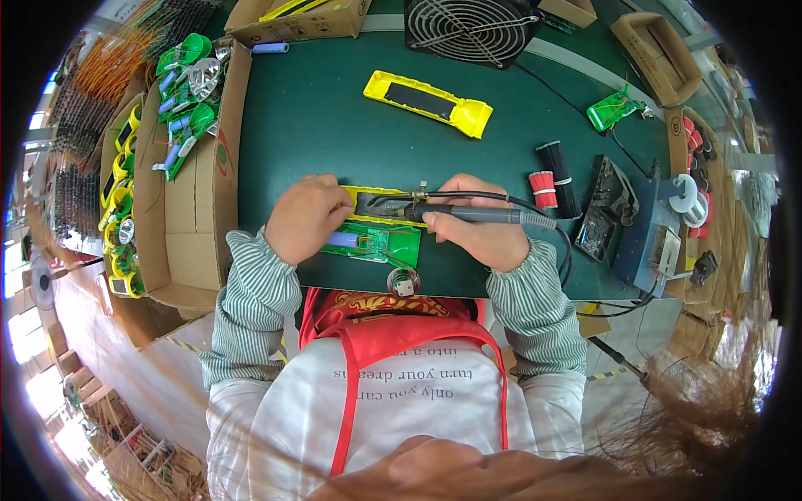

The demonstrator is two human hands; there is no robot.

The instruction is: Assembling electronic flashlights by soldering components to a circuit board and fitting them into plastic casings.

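My right hand [483,230] grips a grey soldering iron [493,215] with a thin black feed tube fixed along it. The iron's tip points left, over a yellow casing half [361,190] with a dark panel inside. My left hand [307,217] is closed at the casing's left end, fingertips pinched together; what they hold is hidden. Just below lies a green flashlight part [407,244] with a circuit board, red wires and a blue battery cell [341,240]. A round lamp piece [403,282] sits at the table's near edge.
Another yellow casing half [428,103] lies farther back, below a black fan [473,29]. At left stands a cardboard box [190,225] with green assemblies [194,117]. To the right are red and black wire bundles [543,190], a dark tray [606,209] and a blue soldering station [643,246] with a solder spool [687,196].
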